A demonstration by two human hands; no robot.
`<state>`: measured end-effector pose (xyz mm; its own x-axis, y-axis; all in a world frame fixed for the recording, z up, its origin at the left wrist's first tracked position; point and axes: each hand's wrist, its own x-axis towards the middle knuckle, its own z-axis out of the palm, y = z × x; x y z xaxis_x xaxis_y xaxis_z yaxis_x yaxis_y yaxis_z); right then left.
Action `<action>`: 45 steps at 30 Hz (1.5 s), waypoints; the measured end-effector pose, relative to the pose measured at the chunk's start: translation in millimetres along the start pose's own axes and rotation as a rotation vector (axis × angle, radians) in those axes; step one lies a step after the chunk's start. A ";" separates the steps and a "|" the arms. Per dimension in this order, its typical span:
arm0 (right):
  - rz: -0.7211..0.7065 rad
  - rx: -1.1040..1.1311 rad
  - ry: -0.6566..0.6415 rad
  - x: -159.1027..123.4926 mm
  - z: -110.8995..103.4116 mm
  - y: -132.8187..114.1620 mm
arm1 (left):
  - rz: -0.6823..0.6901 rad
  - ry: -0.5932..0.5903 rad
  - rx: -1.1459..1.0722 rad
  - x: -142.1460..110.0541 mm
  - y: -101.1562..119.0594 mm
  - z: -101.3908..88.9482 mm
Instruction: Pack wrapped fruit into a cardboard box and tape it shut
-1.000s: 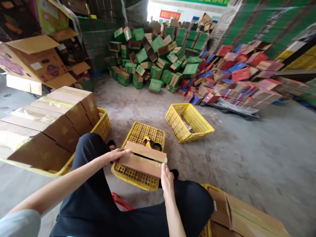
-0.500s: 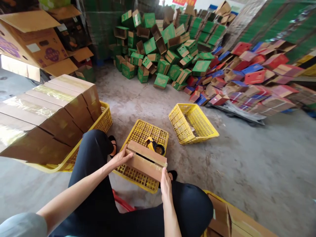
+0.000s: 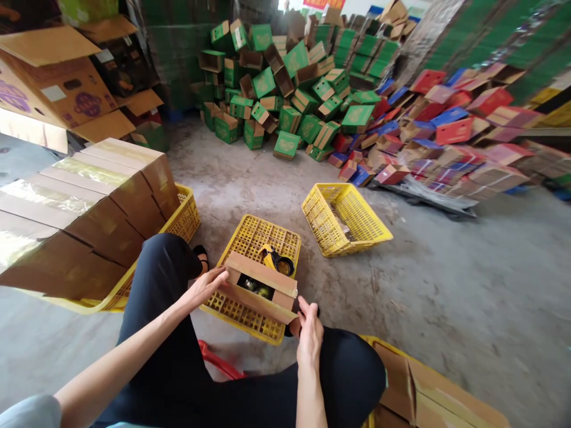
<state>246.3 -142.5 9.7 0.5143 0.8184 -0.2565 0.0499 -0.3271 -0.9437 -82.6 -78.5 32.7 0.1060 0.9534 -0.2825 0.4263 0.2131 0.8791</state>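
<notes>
Position: 1 small cardboard carton (image 3: 263, 274) lies on the upturned yellow plastic crate (image 3: 263, 229) between the person's knees, slightly askew. Its 2 long top flaps stand apart; in the gap, greenish rounded items (image 3: 263, 292) show, too small to identify.

Hands: left hand (image 3: 207, 288) is at the carton's left end, fingers nearly straight, tips against the edge; cannot tell whether it pinches the board or merely rests there. Right hand (image 3: 309, 333) is loosely open at the right end, fingers a little spread and not wrapped around anything; contact with the edge is unclear.

Nearby: 1 yellow-and-black tape dispenser (image 3: 269, 257) lies on the crate, just beyond the far flap.

Handling (judged): walls probably fairly stiff, flaps bendy and easily creased. Weight likely moderate, owing to the contents, which may roll or bruise if tipped. Dry cardboard should give decent friction; the taped patches may be slicker. Best hold: both short end walls, low down, palms flat, base level; flaps look poor for lifting.
</notes>
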 end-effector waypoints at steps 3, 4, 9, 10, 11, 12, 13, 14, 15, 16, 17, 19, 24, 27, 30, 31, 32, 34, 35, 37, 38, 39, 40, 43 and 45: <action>0.112 0.150 -0.033 2.7 -4.1 -14.8 | 0.017 -0.004 0.039 -4.4 10.3 -7.3; 0.148 0.156 -0.083 3.7 -4.2 -18.9 | 0.003 -0.016 0.051 -3.7 13.7 -9.7; 0.239 0.071 -0.325 9.2 -0.3 -28.6 | 0.045 -0.150 0.101 8.5 28.8 -16.0; 0.239 0.049 -0.352 10.4 0.5 -29.2 | 0.076 -0.213 0.146 10.9 30.4 -14.7; 0.234 0.023 -0.381 11.6 1.4 -29.6 | 0.114 -0.273 0.218 12.7 31.3 -12.0; 0.225 -0.010 -0.413 12.5 2.2 -29.8 | 0.157 -0.313 0.315 14.0 31.4 -7.8; 0.212 -0.049 -0.449 13.3 3.2 -29.8 | 0.206 -0.331 0.421 14.8 30.8 -2.2; 0.194 -0.095 -0.483 13.9 4.5 -29.4 | 0.256 -0.322 0.530 15.0 29.5 4.6; 0.164 -0.151 -0.508 14.3 6.0 -28.4 | 0.307 -0.292 0.624 14.6 27.7 12.3; 0.117 -0.212 -0.521 14.7 7.7 -26.7 | 0.371 -0.277 0.691 13.8 25.6 20.4; 0.048 -0.278 -0.520 15.2 9.6 -24.3 | 0.443 -0.272 0.742 12.4 23.2 28.6; -0.155 -0.412 -0.492 16.6 13.8 -17.0 | 0.593 -0.289 0.801 8.9 18.0 43.3; -0.661 -0.682 -0.415 21.4 24.3 5.0 | 0.841 -0.326 0.830 3.9 4.7 61.3; -0.785 -0.779 -0.401 21.7 30.2 10.9 | 0.856 -0.259 0.852 10.1 0.4 59.6; -0.819 -0.821 -0.357 18.0 36.0 9.0 | 0.844 -0.221 0.905 20.0 0.0 54.1; -0.815 -0.828 -0.346 16.1 37.7 7.4 | 0.844 -0.218 0.920 22.7 0.4 52.3; -0.805 -0.837 -0.339 14.2 39.3 5.7 | 0.846 -0.216 0.933 24.6 1.1 50.8; -0.780 -0.861 -0.333 11.0 41.8 2.8 | 0.860 -0.213 0.957 26.1 2.6 48.9; -0.767 -0.876 -0.334 9.8 42.7 1.8 | 0.871 -0.210 0.969 25.7 3.4 48.4; -0.745 -0.904 -0.331 8.9 44.0 0.7 | 0.895 -0.190 0.990 23.4 4.9 48.1; -0.738 -0.913 -0.328 9.0 44.5 0.6 | 0.905 -0.175 0.997 21.9 5.7 48.2; -0.732 -0.919 -0.325 9.4 44.8 0.6 | 0.913 -0.159 0.999 20.3 6.4 48.3; -0.728 -0.923 -0.321 9.9 45.2 0.8 | 0.919 -0.143 1.000 18.9 7.2 48.3; -0.714 -0.932 -0.318 11.1 46.2 1.4 | 0.928 -0.101 0.997 15.7 9.9 48.0; -0.699 -0.948 -0.309 11.0 47.2 1.7 | 0.928 -0.069 0.997 14.3 11.5 47.3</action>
<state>211.6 -111.7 -4.7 -0.0934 0.9920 0.0851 0.9066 0.1201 -0.4045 -33.7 -72.6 20.6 0.7378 0.6412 0.2112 0.6326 -0.7659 0.1150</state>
